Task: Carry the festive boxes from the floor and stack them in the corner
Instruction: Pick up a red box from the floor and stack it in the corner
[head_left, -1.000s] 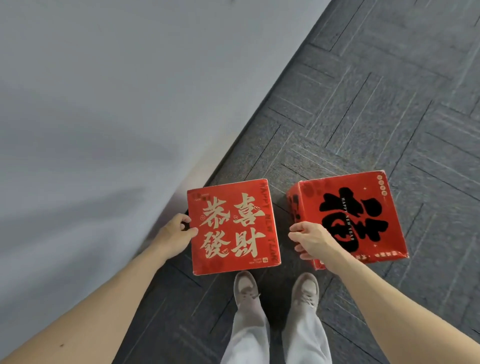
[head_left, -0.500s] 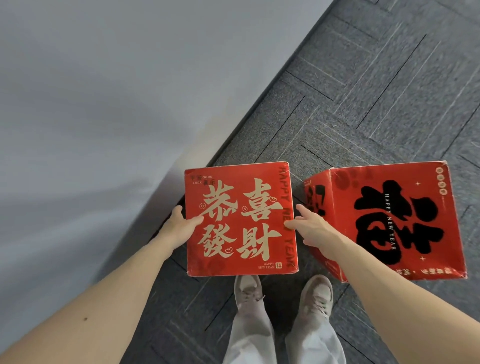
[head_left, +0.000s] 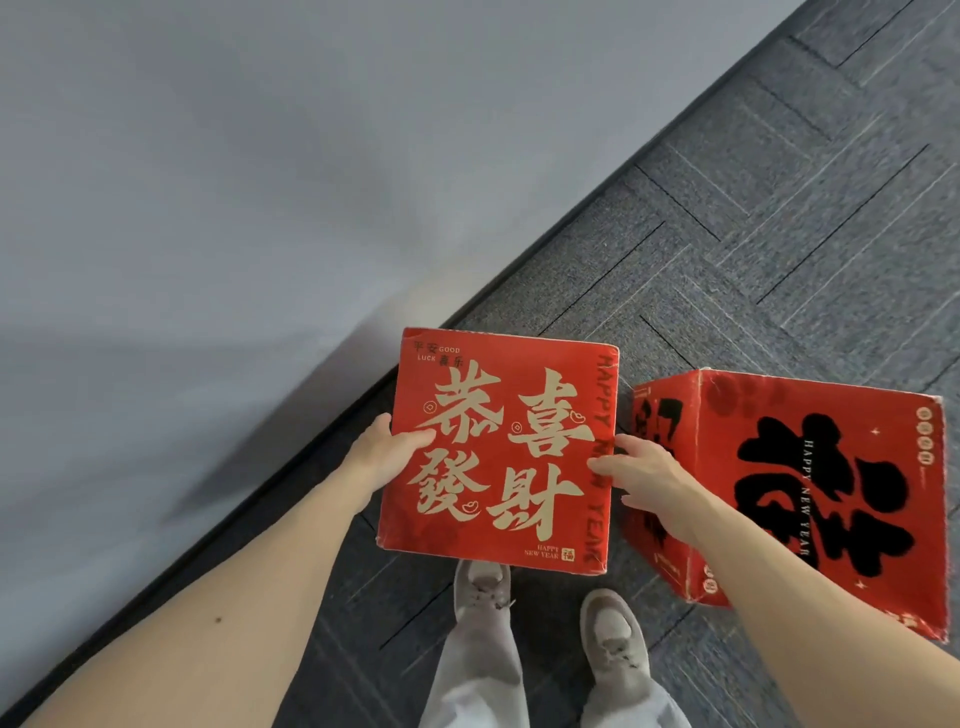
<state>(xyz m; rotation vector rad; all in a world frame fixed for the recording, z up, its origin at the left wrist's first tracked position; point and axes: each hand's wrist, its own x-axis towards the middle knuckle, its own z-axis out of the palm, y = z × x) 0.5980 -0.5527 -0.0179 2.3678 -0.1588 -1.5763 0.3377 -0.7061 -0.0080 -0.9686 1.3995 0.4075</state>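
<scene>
A red box with gold characters (head_left: 498, 447) is held between my two hands, above my feet and close to the wall. My left hand (head_left: 387, 449) presses its left side, thumb on the top face. My right hand (head_left: 641, 470) presses its right side, fingers spread. A second red box with a large black character (head_left: 810, 499) stands on the carpet just to the right, apart from the held box and partly behind my right forearm.
A plain grey wall (head_left: 260, 208) fills the left, meeting the dark grey carpet tiles (head_left: 753, 234) along a black skirting line. My two pale shoes (head_left: 613, 639) and light trousers are directly below the held box.
The gold-lettered box has come up toward the camera, held by both hands. My right hand closed in on its right side. The black-character box has slid right in view.
</scene>
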